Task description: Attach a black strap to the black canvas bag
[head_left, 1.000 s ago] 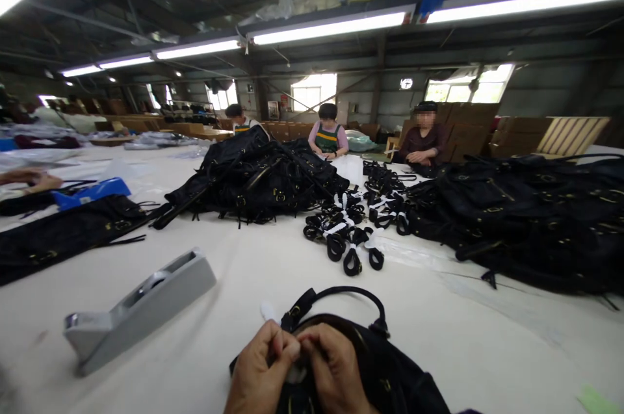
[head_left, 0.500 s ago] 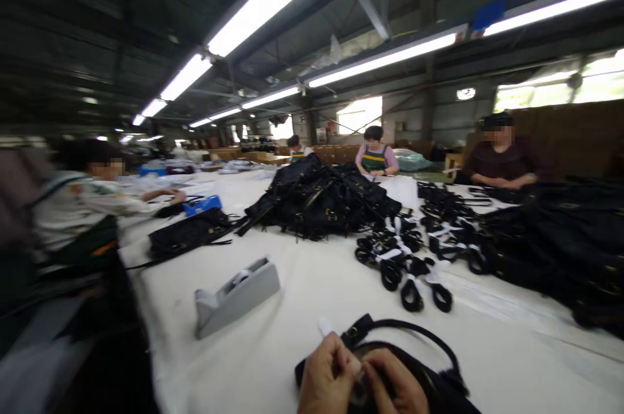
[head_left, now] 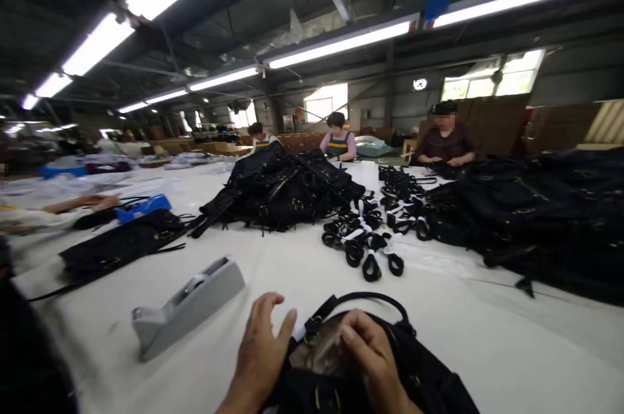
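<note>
While my left hand (head_left: 260,352) lies spread with fingers released against the left side of the bag (head_left: 370,381), my right hand (head_left: 370,355) rests on top of the bag's mouth, fingers curled down onto a pale patch of wrapping (head_left: 316,352); I cannot tell whether it pinches anything. This black bag sits at the near edge of the white worktop (head_left: 487,342), directly before me, with its handle (head_left: 365,300) arched upright at the far side and brass fittings showing near the left end of the handle. Just left of my left hand, a grey tape dispenser (head_left: 188,307) lies at an angle on the worktop. Farther left, a flat black bag (head_left: 121,245) lies beside a blue item (head_left: 143,207), near which a co-worker's arm (head_left: 73,206) reaches in from the edge. At mid-worktop stands a pile of black bags (head_left: 283,190); to its right lies a cluster of coiled straps (head_left: 370,238) bound with white bands, and a larger heap of bags (head_left: 536,212) fills the right side. Three people (head_left: 446,141) sit at the far end of the worktop, under long ceiling lights.
</note>
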Demonstrator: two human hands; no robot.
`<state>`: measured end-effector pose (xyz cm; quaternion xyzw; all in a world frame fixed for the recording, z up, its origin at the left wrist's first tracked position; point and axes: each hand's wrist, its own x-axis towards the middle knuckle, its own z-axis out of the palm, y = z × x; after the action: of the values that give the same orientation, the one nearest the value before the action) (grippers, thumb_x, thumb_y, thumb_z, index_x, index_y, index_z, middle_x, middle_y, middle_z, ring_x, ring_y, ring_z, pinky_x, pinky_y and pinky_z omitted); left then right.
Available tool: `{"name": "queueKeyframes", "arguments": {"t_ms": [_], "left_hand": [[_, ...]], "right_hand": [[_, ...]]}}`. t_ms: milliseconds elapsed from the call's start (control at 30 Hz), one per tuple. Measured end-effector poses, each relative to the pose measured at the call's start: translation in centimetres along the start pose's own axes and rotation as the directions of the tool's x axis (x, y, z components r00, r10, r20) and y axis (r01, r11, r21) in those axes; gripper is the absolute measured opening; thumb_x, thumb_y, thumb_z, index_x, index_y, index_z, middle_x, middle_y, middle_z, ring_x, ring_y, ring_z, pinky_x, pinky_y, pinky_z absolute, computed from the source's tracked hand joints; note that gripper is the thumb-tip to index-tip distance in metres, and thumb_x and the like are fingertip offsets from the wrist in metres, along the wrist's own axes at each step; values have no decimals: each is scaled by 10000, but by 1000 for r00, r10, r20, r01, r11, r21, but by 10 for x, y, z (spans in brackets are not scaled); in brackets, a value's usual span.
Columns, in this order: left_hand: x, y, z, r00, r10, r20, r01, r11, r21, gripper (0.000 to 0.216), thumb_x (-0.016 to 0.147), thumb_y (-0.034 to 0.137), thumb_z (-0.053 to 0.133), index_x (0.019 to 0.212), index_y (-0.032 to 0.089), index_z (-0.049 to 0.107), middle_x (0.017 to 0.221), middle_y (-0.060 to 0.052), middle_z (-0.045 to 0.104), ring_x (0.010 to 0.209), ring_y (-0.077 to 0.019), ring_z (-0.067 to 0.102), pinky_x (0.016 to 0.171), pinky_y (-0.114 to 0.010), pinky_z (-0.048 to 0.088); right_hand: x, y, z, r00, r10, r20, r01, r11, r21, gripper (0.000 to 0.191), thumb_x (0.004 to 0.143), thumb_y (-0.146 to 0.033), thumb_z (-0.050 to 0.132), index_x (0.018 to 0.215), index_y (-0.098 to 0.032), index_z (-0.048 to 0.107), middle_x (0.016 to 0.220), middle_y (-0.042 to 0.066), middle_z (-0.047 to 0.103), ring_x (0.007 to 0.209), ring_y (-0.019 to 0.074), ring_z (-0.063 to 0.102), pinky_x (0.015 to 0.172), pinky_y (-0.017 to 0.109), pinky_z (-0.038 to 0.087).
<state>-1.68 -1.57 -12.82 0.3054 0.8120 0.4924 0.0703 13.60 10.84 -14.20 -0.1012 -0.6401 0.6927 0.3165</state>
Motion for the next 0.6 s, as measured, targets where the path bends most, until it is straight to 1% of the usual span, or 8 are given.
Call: {"name": "queueKeyframes", "arguments": {"t_ms": [67, 133, 233, 300, 333, 433, 500, 600], "left_hand": [[14, -18, -3, 981, -80, 174, 82, 997, -6, 644, 758, 690, 441, 1108, 154, 516, 1226, -160, 544, 1210, -341, 473, 1022, -493, 377], [23, -33, -1, 919, -97, 381, 119, 992, -34, 621, 749, 710, 444, 1017, 169, 587, 1072, -111, 650, 1100, -308, 575, 992, -430, 428], [27, -49, 6, 849, -93, 520, 137, 989, -47, 603, 684, 689, 541, 985, 172, 610, 985, -82, 693, 1028, -278, 622, 945, -355, 462], [26, -55, 10, 834, -112, 540, 152, 988, -31, 647, 670, 639, 579, 1091, 148, 550, 840, -57, 684, 885, -262, 651, 821, -346, 499], [26, -56, 12, 830, -119, 544, 159, 987, -27, 658, 677, 611, 580, 1134, 142, 511, 736, -21, 650, 770, -243, 648, 725, -334, 502], [25, -53, 10, 847, -119, 519, 163, 986, -39, 641, 677, 577, 578, 1146, 158, 454, 656, 28, 580, 630, -207, 597, 621, -310, 457], [29, -43, 3, 891, -102, 442, 129, 991, -33, 618, 693, 610, 555, 1120, 173, 465, 758, -14, 628, 729, -226, 626, 739, -338, 469], [42, -22, -18, 973, -50, 225, 42, 998, 43, 641, 686, 657, 562, 1124, 192, 512, 886, -63, 658, 895, -282, 636, 848, -401, 465]], "right_hand": [[3, -14, -2, 997, 7, 82, 0, 996, -88, 497, 901, -575, 436, 690, -139, 547, 655, 39, 564, 630, 147, 513, 599, 240, 396], [2, -26, -3, 983, 59, 172, 13, 921, -390, 506, 936, -530, 383, 718, -136, 614, 695, 58, 614, 661, 169, 562, 613, 253, 410], [-9, -38, -9, 936, 326, 136, -36, 470, -882, 340, 869, -455, 562, 890, -141, 689, 873, 113, 680, 776, 266, 631, 684, 329, 467], [-21, -44, -15, 898, 440, 32, -62, 198, -978, 378, 794, -460, 671, 966, -123, 691, 965, 158, 672, 867, 341, 634, 768, 416, 494], [-28, -47, -17, 898, 439, -12, -77, 130, -989, 421, 773, -481, 695, 985, -117, 685, 996, 167, 660, 912, 358, 623, 811, 447, 493], [-44, -55, -25, 953, 299, -56, -95, 118, -989, 497, 783, -544, 681, 1041, -121, 653, 1073, 156, 621, 1045, 344, 564, 945, 472, 444], [-47, -60, -29, 972, 234, -36, -66, 121, -990, 525, 819, -586, 622, 1031, -107, 652, 1073, 161, 614, 1068, 328, 545, 984, 468, 413], [-45, -72, -31, 954, 299, 10, -1, 35, -999, 616, 802, -641, 608, 990, -59, 676, 1018, 197, 625, 1021, 335, 556, 961, 461, 415]]}}
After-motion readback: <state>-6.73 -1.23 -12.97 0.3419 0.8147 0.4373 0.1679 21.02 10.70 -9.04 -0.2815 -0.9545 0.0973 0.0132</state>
